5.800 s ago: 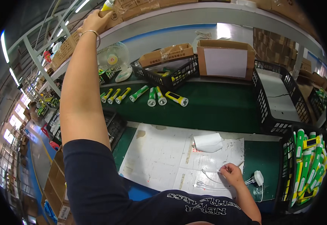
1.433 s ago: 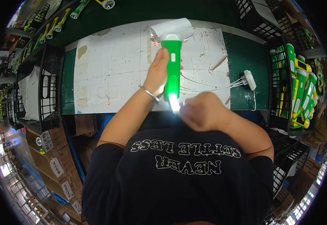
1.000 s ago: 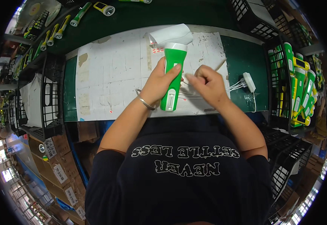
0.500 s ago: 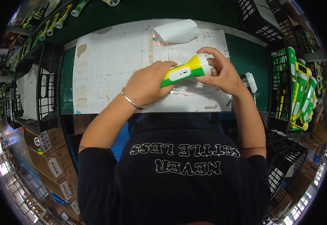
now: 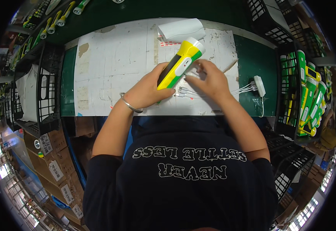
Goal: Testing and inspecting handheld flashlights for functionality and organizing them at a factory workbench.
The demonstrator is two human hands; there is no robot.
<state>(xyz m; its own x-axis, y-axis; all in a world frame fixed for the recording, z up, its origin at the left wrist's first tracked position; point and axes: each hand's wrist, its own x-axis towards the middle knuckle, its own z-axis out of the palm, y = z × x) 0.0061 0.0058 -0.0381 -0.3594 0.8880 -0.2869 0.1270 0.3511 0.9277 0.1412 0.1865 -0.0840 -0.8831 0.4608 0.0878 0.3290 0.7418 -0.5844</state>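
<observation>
A yellow and green flashlight (image 5: 174,68) with a white head slants up and to the right above the white work surface. My left hand (image 5: 148,85) is wrapped round its lower body. On its side, a white oval panel with a small port and a dark strip both show. My right hand (image 5: 215,81) is just right of the flashlight, with thumb and fingers apart and nothing visible between them. Below that hand lie several white charging cables (image 5: 193,94), their plugs near my left fingertips. They run right to a white charger block (image 5: 259,86).
Behind the flashlight lie a curled white sheet (image 5: 182,30) and a red-marked strip (image 5: 169,44). A black crate (image 5: 46,90) stands on the left. Another crate (image 5: 289,94) at the right holds several flashlights (image 5: 309,94). More flashlights (image 5: 65,15) line the far left.
My right hand has come off the flashlight's head and moved down and left. The flashlight has swung more upright in my left hand, bringing its dark strip into view.
</observation>
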